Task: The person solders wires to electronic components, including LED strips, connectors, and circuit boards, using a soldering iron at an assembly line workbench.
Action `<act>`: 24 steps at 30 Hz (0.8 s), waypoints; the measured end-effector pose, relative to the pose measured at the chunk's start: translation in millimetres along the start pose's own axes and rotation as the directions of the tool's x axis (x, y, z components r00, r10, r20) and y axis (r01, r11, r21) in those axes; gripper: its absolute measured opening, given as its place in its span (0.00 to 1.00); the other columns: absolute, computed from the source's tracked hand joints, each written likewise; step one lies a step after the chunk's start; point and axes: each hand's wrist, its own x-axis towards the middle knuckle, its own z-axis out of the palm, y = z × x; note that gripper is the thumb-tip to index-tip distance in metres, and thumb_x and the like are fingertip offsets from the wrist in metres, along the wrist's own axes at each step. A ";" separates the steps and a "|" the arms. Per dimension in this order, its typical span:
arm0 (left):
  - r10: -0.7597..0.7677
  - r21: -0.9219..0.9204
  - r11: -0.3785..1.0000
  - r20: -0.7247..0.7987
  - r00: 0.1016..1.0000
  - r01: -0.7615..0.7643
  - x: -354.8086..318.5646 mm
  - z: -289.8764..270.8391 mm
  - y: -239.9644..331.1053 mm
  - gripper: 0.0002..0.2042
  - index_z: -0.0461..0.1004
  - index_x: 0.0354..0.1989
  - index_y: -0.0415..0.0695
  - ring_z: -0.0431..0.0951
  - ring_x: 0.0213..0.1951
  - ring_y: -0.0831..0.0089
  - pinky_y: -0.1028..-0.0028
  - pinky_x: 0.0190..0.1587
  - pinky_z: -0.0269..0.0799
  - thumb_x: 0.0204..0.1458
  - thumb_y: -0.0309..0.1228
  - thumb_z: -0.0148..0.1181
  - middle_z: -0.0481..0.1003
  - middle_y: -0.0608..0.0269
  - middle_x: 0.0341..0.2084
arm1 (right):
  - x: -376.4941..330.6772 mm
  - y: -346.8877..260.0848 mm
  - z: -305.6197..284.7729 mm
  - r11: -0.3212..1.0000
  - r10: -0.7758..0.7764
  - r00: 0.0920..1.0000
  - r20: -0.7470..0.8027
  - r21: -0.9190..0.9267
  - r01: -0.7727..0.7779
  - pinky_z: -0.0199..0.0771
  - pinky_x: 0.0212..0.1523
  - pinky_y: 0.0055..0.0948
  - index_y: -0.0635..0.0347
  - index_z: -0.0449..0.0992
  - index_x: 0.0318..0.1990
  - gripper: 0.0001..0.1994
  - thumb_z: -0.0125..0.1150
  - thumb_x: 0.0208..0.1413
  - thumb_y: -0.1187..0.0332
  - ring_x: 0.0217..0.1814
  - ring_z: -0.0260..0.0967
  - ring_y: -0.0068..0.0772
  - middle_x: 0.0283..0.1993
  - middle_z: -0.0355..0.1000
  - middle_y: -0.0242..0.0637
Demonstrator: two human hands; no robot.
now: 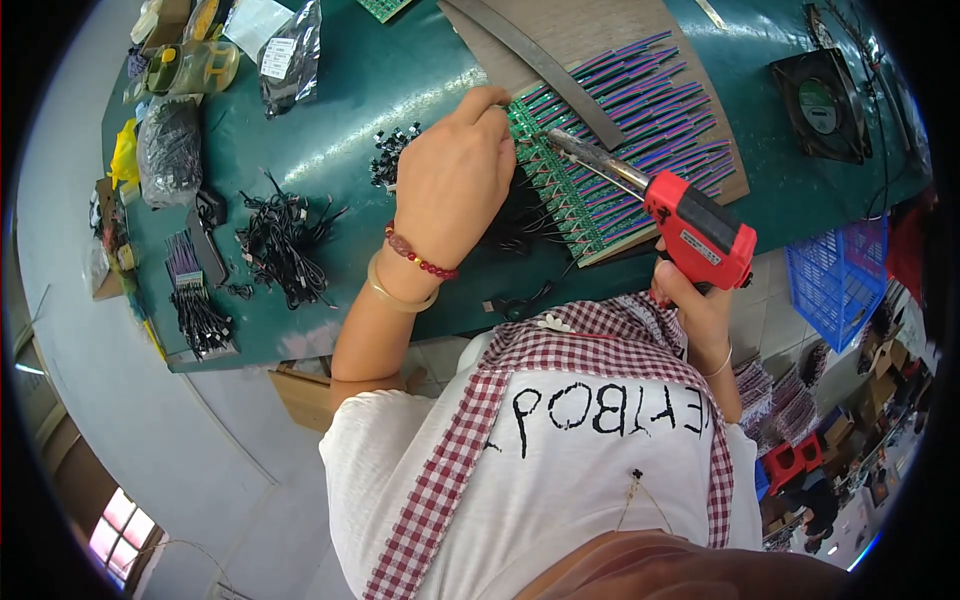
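My right hand (697, 302) is wrapped round the handle of a red and black soldering gun (700, 232). The gun's metal tip points left and reaches the row of small green circuit boards (560, 192). At the upper left end of that row, my left hand (460, 150) is closed with its fingertips pinched; what they hold is hidden. Purple, blue and green wires (665, 125) run out from the boards to the right. A flat grey metal bar (545, 68) lies across the wires. Boards and wires rest on a brown sheet (735, 150).
Black cables (285, 245) and small black connectors (385, 158) lie left of my left arm on the green table (330, 120). A clear bag (170, 150) stands farther left. At the right are a black fan (820, 105) and, below the table edge, a blue crate (838, 280).
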 end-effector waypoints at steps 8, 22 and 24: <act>0.030 0.004 1.000 0.007 1.000 -0.030 1.2 -0.1 -1.4 0.04 0.69 0.21 0.38 0.72 0.20 0.60 0.67 0.25 0.68 0.43 0.24 0.54 0.73 0.68 0.41 | 0.2 0.8 0.0 0.999 0.031 0.999 -0.013 -0.014 -0.031 0.63 0.24 0.17 0.63 0.72 0.39 0.12 0.64 0.46 0.75 0.23 0.64 0.16 0.28 0.69 0.28; 0.034 0.027 0.999 0.019 0.999 -0.035 2.0 -0.1 -1.7 0.05 0.69 0.20 0.38 0.72 0.22 0.60 0.67 0.26 0.68 0.44 0.25 0.54 0.73 0.68 0.41 | -5.5 -7.8 4.2 0.997 0.002 1.000 -0.020 0.078 0.000 0.61 0.23 0.17 0.65 0.71 0.43 0.13 0.60 0.48 0.77 0.22 0.61 0.15 0.25 0.67 0.26; 0.034 0.027 0.999 0.022 0.999 -0.034 2.1 -0.3 -1.6 0.05 0.69 0.20 0.38 0.72 0.21 0.60 0.67 0.26 0.68 0.44 0.25 0.54 0.73 0.68 0.41 | -6.0 -5.6 3.1 0.998 -0.006 1.000 -0.023 0.064 0.008 0.61 0.23 0.17 0.65 0.71 0.44 0.14 0.60 0.48 0.77 0.22 0.61 0.15 0.26 0.67 0.26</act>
